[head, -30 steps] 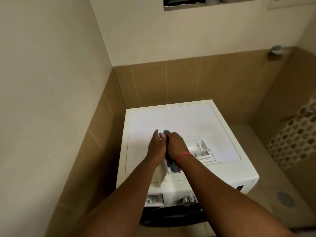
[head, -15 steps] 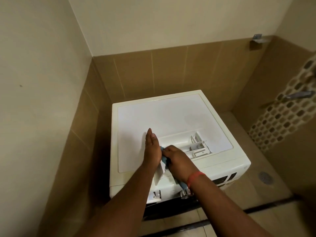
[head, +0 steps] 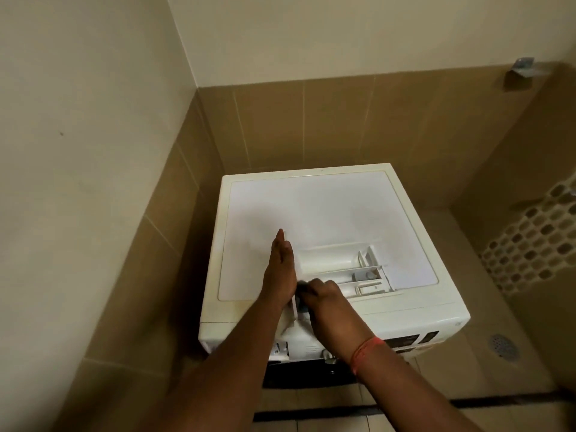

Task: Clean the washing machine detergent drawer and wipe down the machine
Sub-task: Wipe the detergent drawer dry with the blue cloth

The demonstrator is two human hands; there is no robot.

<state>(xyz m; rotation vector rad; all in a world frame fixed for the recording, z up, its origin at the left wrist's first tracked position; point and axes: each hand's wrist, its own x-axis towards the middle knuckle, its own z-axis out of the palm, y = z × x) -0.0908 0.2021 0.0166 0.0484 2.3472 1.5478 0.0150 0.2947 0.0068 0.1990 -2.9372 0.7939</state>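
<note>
Wiping the removed detergent drawer (head: 343,269) is the step judged to be in hand. The drawer lies flat on the white top of the washing machine (head: 311,207), toward the front right of that top, with its front panel nearest the person and its divided compartments pointing to the right. The left hand (head: 280,269) stands on edge against the drawer's front end, fingers straight and pressed together, bracing it. The right hand (head: 324,299) is curled around a dark blue-grey cloth (head: 301,302), of which only a small bunched part shows between the 2 hands, against the inner face of the front panel. A red thread band (head: 363,350) circles the right wrist. Below the forearms, the open drawer slot (head: 280,349) in the machine's front and part of the dark control panel (head: 411,339) are visible. The large rear compartment looks pale and free of obvious residue, though blur prevents a firm reading; the smaller compartments with the grey insert (head: 363,276) appear not yet reached. The next move likely calls for carrying the cloth rightward into those narrow divisions, working with a fingertip inside the cloth, while the left hand keeps the drawer from sliding on the smooth top. Wiping the machine's surfaces and refitting the drawer remain. A floor drain (head: 503,346) lies to the right.
</note>
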